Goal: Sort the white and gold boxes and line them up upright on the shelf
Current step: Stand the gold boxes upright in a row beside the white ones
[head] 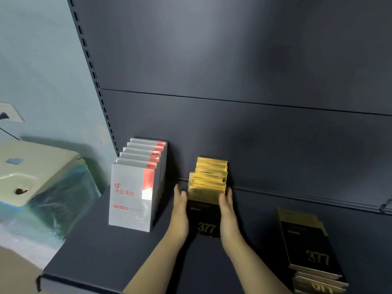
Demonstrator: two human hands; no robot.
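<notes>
Head view looks down on a dark shelf (101, 257) with a dark back panel (233, 60). Both hands press flat against the sides of the front gold box (204, 217), a black-faced carton marked "377" that stands upright: the left hand (180, 211) on its left side, the right hand (228, 211) on its right side, fingers straight and pointing toward the back panel. Behind this carton a row of gold boxes (210, 172) stands upright, one behind another, reaching back to the panel. Left of them, apart from the left hand, a row of white boxes (137, 181) with red corner patches stands upright in the same way. At the right, near the shelf's front edge, a stack of gold boxes (309, 247) lies flat. Off the shelf's left end sits a beige object (31, 166) over plastic wrap.
</notes>
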